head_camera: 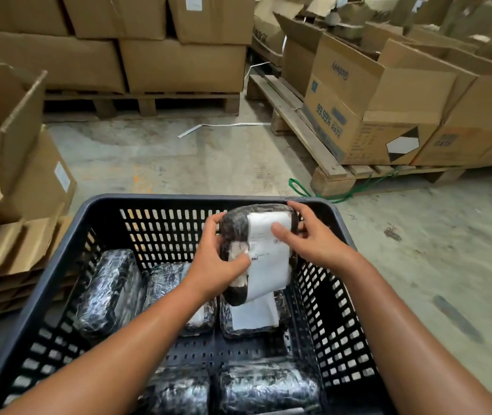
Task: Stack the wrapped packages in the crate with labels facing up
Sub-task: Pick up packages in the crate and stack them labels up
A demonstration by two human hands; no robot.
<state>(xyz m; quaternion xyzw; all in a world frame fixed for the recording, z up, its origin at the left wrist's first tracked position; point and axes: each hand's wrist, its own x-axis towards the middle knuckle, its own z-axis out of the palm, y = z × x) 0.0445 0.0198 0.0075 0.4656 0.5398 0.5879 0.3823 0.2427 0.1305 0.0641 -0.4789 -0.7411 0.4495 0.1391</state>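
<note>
A dark plastic crate (176,202) with slotted walls fills the lower middle of the head view. Both hands hold one black wrapped package (264,259) above the crate's right side, its white label facing me. My left hand (217,262) grips its left edge and my right hand (307,235) grips its top right. Beneath it lies another package with a white label up (253,317). Several more black wrapped packages lie in the crate: one at the left (110,292), one in the middle (167,280), and two at the near edge (268,384).
The crate stands on a concrete floor (179,157). Cardboard boxes on wooden pallets stand behind (179,64) and at the right (373,115). Open boxes and flattened cardboard (8,250) sit at the left. A green cord (298,188) lies by the right pallet.
</note>
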